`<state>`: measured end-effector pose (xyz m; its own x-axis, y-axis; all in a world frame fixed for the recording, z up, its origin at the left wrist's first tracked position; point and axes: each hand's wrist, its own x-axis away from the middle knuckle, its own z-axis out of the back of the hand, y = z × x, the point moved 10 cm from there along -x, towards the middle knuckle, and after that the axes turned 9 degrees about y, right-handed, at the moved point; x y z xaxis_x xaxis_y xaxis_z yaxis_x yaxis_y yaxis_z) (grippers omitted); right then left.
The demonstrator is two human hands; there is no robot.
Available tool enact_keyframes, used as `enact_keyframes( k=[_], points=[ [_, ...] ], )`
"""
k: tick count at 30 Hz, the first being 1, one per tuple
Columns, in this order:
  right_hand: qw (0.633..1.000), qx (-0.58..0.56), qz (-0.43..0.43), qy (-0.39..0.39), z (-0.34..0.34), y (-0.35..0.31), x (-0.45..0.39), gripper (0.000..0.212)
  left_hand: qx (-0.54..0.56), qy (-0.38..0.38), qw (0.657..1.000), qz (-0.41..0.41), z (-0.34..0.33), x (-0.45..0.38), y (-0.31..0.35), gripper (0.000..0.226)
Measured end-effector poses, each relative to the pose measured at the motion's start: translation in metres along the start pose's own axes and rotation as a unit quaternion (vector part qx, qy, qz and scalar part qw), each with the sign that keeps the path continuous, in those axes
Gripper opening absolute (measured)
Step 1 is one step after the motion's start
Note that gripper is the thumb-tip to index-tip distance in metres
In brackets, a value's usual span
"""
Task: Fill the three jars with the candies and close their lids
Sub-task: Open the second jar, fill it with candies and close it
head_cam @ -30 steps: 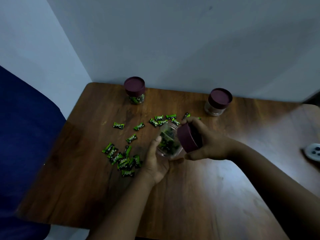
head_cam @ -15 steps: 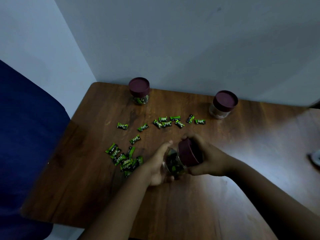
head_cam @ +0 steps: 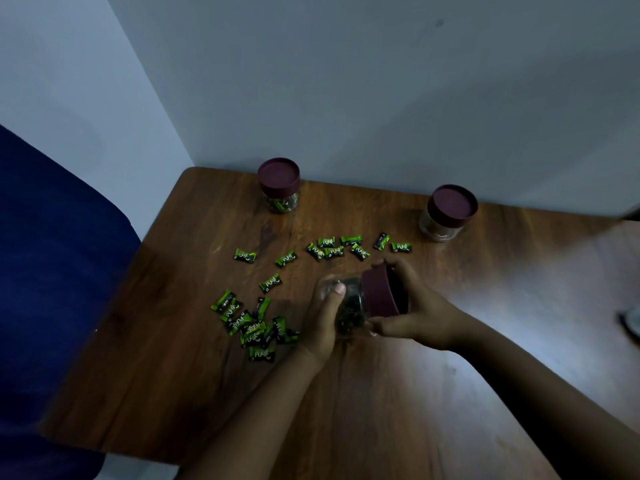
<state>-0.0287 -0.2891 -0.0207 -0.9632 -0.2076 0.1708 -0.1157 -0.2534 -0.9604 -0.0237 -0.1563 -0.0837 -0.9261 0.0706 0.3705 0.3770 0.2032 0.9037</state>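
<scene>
My left hand point(head_cam: 323, 322) grips a clear jar point(head_cam: 349, 306) holding green candies, tilted on its side above the table. My right hand point(head_cam: 417, 308) is wrapped around its maroon lid point(head_cam: 381, 294), which sits on the jar's mouth. Loose green-wrapped candies lie in a pile point(head_cam: 252, 327) left of my hands and in a row point(head_cam: 332, 249) behind them. A lidded jar point(head_cam: 279, 184) with some candies stands at the back left. Another lidded jar point(head_cam: 446, 212) stands at the back right; its contents look brownish and unclear.
The wooden table point(head_cam: 381, 393) meets the wall at the back. A dark blue chair point(head_cam: 52, 271) is at the left edge. A pale object point(head_cam: 632, 320) shows partly at the right edge.
Both hands with the jar and lid have come lower and nearer to me. The lid, held apart from the jar's mouth a second ago, now sits on it.
</scene>
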Motion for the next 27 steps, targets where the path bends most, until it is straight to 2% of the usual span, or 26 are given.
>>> enact_keyframes(
  k=[1,3,4,6,7,8,9,10,12,13,16,19,20,22,23,25,26,27],
  points=[
    [0.996,0.079,0.04,-0.009,0.001,-0.008,0.0,0.091,0.002,-0.027,0.994,0.11,-0.004,0.002,-0.015,0.06],
    [0.958,0.244,0.144,-0.039,-0.004,-0.026,0.005,0.094,-0.024,-0.095,0.952,0.29,-0.005,0.014,-0.039,0.067],
    [0.932,0.299,0.199,-0.053,-0.01,-0.036,0.01,0.094,-0.038,-0.121,0.93,0.344,0.0,0.02,-0.046,0.07],
    [0.865,0.395,0.298,-0.081,-0.026,-0.048,0.02,0.094,-0.06,-0.181,0.897,0.399,0.004,0.027,-0.05,0.072],
    [0.83,0.437,0.332,-0.093,-0.033,-0.049,0.023,0.094,-0.077,-0.208,0.886,0.407,0.005,0.031,-0.05,0.072],
    [0.811,0.459,0.349,-0.098,-0.037,-0.047,0.024,0.093,-0.092,-0.222,0.879,0.412,0.005,0.033,-0.049,0.072],
    [0.815,0.46,0.339,-0.094,-0.036,-0.042,0.022,0.092,-0.098,-0.217,0.881,0.409,0.005,0.033,-0.049,0.071],
    [0.844,0.437,0.3,-0.08,-0.03,-0.035,0.017,0.092,-0.091,-0.19,0.894,0.395,0.005,0.028,-0.051,0.07],
    [0.928,0.326,0.18,-0.032,-0.011,-0.016,0.006,0.093,-0.045,-0.103,0.938,0.328,0.002,0.012,-0.05,0.067],
    [0.952,0.274,0.137,-0.013,-0.004,-0.006,0.004,0.095,-0.023,-0.065,0.954,0.291,0.0,0.007,-0.049,0.066],
    [0.967,0.229,0.11,-0.021,-0.006,0.008,0.005,0.096,-0.009,0.003,0.983,0.186,0.005,0.005,-0.048,0.06],
    [0.961,0.248,0.1,-0.065,-0.016,0.011,0.008,0.096,-0.014,0.014,0.993,0.112,0.017,0.008,-0.05,0.061],
    [0.956,0.265,0.103,-0.071,-0.017,0.01,0.007,0.097,-0.01,0.014,0.993,0.118,0.02,0.008,-0.053,0.063],
    [0.933,0.323,0.134,-0.079,-0.021,0.002,0.007,0.098,-0.016,-0.003,0.983,0.185,0.02,0.012,-0.061,0.065],
    [0.906,0.379,0.165,-0.09,-0.026,-0.003,0.008,0.099,-0.027,-0.023,0.97,0.241,0.019,0.016,-0.067,0.067],
    [0.815,0.51,0.249,-0.118,-0.042,-0.011,0.012,0.1,-0.051,-0.071,0.935,0.344,0.019,0.024,-0.077,0.072],
    [0.781,0.545,0.277,-0.129,-0.048,-0.014,0.014,0.1,-0.057,-0.088,0.921,0.376,0.021,0.026,-0.078,0.072],
    [0.765,0.559,0.288,-0.136,-0.05,-0.015,0.015,0.1,-0.062,-0.101,0.911,0.394,0.023,0.027,-0.078,0.071]
  ],
)
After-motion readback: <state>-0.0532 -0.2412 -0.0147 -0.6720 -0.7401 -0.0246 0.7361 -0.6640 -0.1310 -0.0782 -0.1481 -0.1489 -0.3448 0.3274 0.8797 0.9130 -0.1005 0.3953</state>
